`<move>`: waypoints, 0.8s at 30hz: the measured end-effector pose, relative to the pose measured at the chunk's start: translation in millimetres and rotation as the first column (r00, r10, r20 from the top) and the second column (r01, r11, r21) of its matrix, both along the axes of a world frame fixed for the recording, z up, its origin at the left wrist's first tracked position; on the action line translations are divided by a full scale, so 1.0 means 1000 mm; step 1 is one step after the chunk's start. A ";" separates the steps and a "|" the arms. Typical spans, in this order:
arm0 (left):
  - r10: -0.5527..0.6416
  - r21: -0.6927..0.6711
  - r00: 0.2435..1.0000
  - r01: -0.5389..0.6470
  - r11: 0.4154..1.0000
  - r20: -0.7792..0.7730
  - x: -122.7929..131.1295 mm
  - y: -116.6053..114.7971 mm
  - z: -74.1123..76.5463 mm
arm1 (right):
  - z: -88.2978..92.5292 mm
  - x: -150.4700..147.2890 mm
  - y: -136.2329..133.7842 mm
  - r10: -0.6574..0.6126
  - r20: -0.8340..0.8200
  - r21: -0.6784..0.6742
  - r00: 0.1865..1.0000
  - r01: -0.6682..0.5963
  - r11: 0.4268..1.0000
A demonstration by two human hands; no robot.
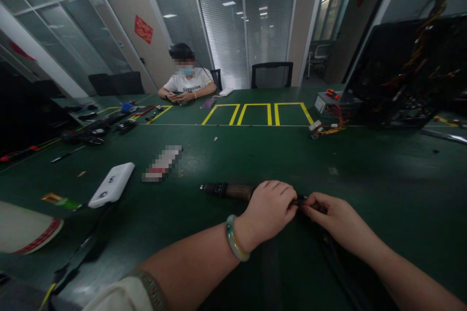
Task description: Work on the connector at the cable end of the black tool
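My left hand is closed in a fist around a dark cylindrical tool that lies on the green table; the tool's black and brown end sticks out to the left. A jade bangle sits on that wrist. My right hand pinches the tool's thin dark end right beside the left fist, and a dark cable runs down from there towards me.
A white power bank lies at left, a blurred flat object beside it. Tools clutter the far left. An open computer case with coloured wires stands at right. Another person sits across, near yellow taped boxes.
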State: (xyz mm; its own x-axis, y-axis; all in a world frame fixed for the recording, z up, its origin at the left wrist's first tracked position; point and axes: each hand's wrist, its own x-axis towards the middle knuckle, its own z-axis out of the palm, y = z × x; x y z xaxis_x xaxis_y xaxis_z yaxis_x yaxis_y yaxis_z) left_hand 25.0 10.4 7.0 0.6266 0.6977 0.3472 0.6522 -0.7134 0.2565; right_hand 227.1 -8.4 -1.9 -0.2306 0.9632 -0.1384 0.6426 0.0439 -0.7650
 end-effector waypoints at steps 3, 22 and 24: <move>-0.028 0.000 1.000 0.028 1.000 -0.007 -0.001 0.000 0.000 | 0.000 0.000 0.000 0.008 -0.004 -0.011 1.000 -0.008 1.000; 0.000 0.015 0.999 0.001 1.000 -0.038 0.001 -0.001 0.002 | 0.001 0.000 0.001 0.029 0.014 0.020 0.999 -0.030 0.999; -0.002 0.017 0.999 0.002 1.000 -0.040 0.001 0.000 0.001 | 0.000 0.000 0.001 0.029 0.008 0.020 1.000 -0.029 0.999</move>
